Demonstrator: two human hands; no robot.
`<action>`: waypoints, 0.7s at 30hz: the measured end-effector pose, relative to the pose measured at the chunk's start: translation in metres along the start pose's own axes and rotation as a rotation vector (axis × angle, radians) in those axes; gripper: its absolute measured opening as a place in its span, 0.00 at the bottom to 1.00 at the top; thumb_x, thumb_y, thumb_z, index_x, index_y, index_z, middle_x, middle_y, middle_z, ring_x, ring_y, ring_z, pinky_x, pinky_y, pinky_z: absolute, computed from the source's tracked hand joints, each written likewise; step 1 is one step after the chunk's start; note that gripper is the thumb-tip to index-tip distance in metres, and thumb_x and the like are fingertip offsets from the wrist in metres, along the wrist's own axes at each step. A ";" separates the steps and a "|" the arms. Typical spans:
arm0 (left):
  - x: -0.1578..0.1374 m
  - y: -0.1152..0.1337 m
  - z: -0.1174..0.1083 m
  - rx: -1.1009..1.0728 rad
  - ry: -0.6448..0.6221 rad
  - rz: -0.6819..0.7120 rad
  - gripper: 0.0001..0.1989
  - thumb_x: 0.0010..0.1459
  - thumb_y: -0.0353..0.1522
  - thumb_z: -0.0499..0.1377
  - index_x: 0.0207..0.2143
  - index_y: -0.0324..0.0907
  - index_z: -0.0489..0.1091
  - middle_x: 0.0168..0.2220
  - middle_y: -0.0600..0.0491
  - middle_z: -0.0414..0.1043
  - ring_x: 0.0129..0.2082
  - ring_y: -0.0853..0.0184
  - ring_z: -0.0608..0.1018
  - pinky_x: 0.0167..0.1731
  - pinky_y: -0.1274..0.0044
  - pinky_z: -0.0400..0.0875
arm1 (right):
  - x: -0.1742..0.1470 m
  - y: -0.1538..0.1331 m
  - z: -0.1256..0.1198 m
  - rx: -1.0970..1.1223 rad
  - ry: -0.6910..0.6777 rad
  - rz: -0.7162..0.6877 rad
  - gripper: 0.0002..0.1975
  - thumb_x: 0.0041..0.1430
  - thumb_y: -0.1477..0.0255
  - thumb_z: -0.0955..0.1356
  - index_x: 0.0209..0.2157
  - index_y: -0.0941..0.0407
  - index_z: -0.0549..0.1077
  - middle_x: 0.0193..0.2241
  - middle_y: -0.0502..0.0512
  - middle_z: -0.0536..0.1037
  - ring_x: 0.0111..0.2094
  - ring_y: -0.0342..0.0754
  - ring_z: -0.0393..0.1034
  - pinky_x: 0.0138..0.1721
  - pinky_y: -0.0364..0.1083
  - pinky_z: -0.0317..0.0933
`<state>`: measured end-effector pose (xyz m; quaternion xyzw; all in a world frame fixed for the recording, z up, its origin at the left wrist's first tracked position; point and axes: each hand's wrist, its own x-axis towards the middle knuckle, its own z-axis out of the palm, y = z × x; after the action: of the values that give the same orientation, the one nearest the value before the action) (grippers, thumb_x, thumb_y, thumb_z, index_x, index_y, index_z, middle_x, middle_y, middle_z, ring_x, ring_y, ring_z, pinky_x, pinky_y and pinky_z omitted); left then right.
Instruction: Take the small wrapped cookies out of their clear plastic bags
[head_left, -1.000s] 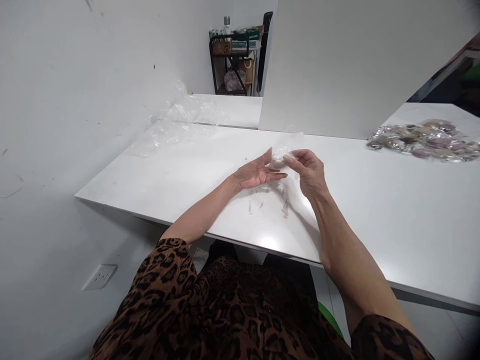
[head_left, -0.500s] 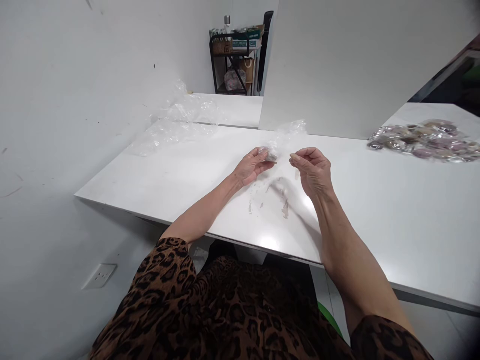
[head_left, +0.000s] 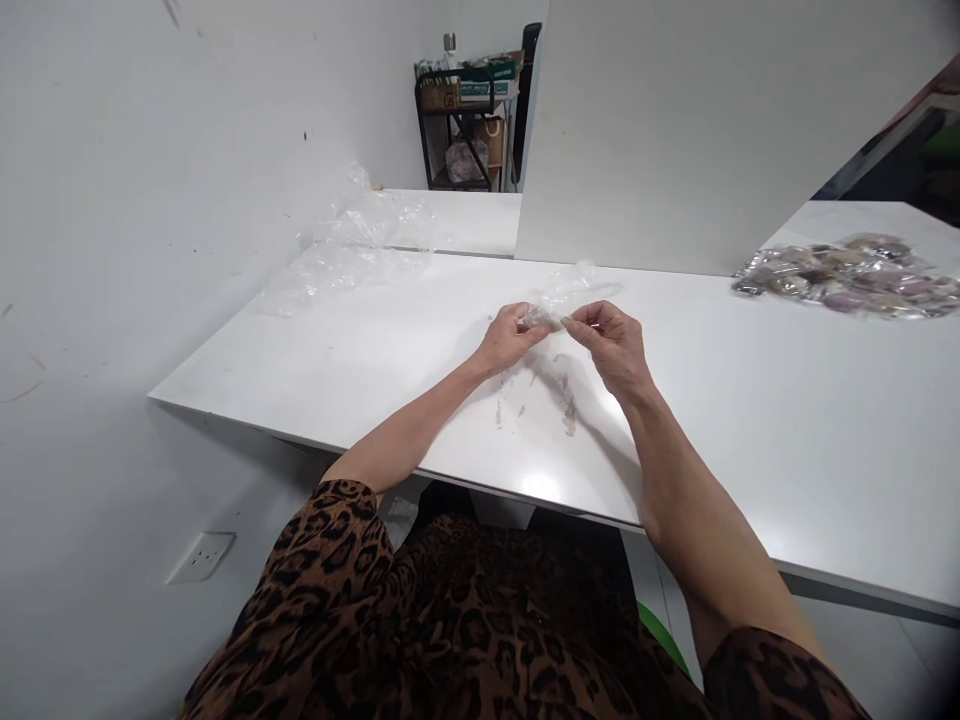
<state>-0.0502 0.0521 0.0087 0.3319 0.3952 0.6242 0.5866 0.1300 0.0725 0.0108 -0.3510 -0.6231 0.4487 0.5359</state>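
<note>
Left hand [head_left: 501,343] grasps the near end of crumpled clear plastic [head_left: 568,285], which extends forward and rightward, while right hand [head_left: 619,350] seems to pinch its near edge.

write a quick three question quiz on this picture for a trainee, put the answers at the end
1. True or false: the left hand has crumpled clear plastic in its grip.
2. Multiple choice: where in the picture is the shiny wrapped bundle? A) left of both hands B) between the hands C) right of the right hand
3. Fill in the blank: the power socket is set in the ____.

Key: 1. true; 2. C; 3. wall
</note>
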 end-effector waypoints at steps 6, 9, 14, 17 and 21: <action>-0.003 0.005 0.002 0.274 -0.106 0.074 0.13 0.51 0.35 0.74 0.39 0.44 0.78 0.50 0.47 0.75 0.38 0.67 0.79 0.40 0.76 0.73 | 0.003 -0.002 0.003 0.220 0.105 0.013 0.21 0.46 0.55 0.80 0.28 0.52 0.70 0.33 0.49 0.76 0.32 0.43 0.66 0.30 0.43 0.62; -0.004 0.005 0.004 0.241 -0.150 0.056 0.11 0.55 0.37 0.72 0.37 0.44 0.76 0.41 0.52 0.77 0.35 0.70 0.77 0.41 0.78 0.71 | 0.003 0.000 0.006 0.324 0.144 0.105 0.22 0.47 0.54 0.79 0.30 0.51 0.68 0.39 0.51 0.79 0.32 0.43 0.69 0.27 0.42 0.62; -0.001 0.000 0.006 0.087 -0.081 0.137 0.09 0.56 0.33 0.71 0.34 0.43 0.73 0.37 0.57 0.76 0.38 0.72 0.76 0.50 0.78 0.69 | 0.000 -0.004 0.008 0.364 0.135 0.098 0.18 0.47 0.61 0.79 0.31 0.51 0.69 0.35 0.49 0.79 0.34 0.43 0.71 0.31 0.42 0.64; 0.004 0.000 0.005 0.011 -0.024 0.181 0.09 0.58 0.32 0.70 0.37 0.44 0.72 0.40 0.56 0.75 0.43 0.71 0.77 0.56 0.76 0.67 | -0.001 -0.008 0.007 0.336 0.117 0.050 0.13 0.45 0.66 0.77 0.32 0.50 0.72 0.33 0.48 0.77 0.35 0.44 0.72 0.33 0.43 0.66; 0.015 0.001 -0.003 -0.013 0.020 0.288 0.09 0.62 0.31 0.66 0.40 0.45 0.67 0.43 0.56 0.74 0.48 0.70 0.77 0.60 0.73 0.66 | 0.000 -0.008 0.004 0.294 0.038 0.110 0.09 0.46 0.67 0.75 0.33 0.52 0.78 0.27 0.48 0.76 0.32 0.43 0.71 0.34 0.43 0.64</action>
<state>-0.0546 0.0666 0.0075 0.3750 0.3452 0.7078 0.4891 0.1262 0.0692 0.0183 -0.3107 -0.5202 0.5571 0.5679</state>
